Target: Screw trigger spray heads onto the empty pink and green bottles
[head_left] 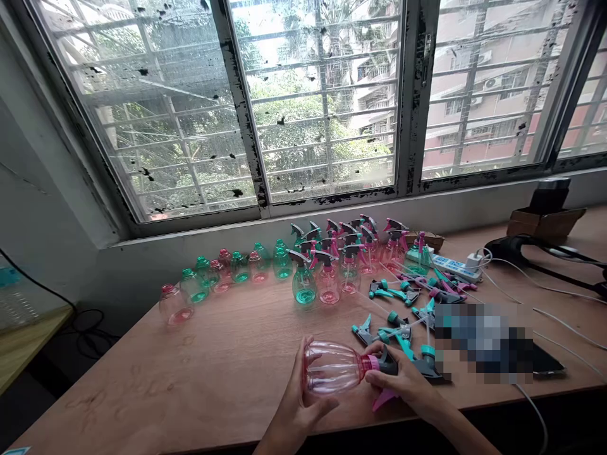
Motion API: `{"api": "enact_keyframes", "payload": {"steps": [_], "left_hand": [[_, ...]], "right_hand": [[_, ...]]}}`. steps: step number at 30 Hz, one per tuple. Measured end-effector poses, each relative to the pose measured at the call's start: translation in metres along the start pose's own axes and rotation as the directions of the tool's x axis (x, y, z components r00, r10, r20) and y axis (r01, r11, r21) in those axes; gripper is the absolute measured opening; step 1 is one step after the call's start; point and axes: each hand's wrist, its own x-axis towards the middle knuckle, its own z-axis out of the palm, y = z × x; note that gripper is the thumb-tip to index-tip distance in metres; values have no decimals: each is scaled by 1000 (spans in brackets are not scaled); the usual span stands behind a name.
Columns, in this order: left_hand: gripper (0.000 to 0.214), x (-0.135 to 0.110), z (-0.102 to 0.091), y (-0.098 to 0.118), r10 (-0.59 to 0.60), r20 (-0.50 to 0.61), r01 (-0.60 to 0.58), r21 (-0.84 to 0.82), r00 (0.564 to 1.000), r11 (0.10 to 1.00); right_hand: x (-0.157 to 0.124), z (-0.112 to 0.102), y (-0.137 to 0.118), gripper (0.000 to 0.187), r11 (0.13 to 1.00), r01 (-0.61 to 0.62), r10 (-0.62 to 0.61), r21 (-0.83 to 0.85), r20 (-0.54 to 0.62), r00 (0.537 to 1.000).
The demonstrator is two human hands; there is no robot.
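Observation:
A clear pink spray bottle (pixel 334 366) lies sideways in the air above the table's front edge, its base to the left. Around that base my left hand (pixel 303 398) is curled, thumb underneath. My right hand (pixel 396 376) grips the neck end, where a pink collar and a dark grey spray head (pixel 387 361) with a pink trigger meet the bottle. Just beyond my right hand lie loose teal and grey spray heads (pixel 401 332) with their tubes.
Bottles without heads (pixel 194 287), green and pink, stand at the back left. Several bottles with spray heads (pixel 328 281) stand mid-table. A power strip (pixel 455 266), white cables and a phone (pixel 545 360) are at the right. Windows (pixel 322 95) rise behind the table.

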Motion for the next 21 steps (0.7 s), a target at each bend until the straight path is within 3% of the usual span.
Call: {"api": "enact_keyframes", "payload": {"steps": [8,11,14,21], "left_hand": [[98,0,0,-4,72,-13,-71,90,997,993],[105,-1,0,-2,64,1,-64,51,998,997],[98,-2,1,2,57,-26,-57,19,998,998],[91,-1,3,3,56,-40,-56,-7,998,998]], "right_hand": [[2,0,3,43,999,-25,24,34,15,1000],[1,-2,2,39,999,26,-26,-33,11,1000],[1,-3,1,36,993,73,-73,-92,9,997],[3,-1,5,43,1000,-24,24,11,6,1000]]}}
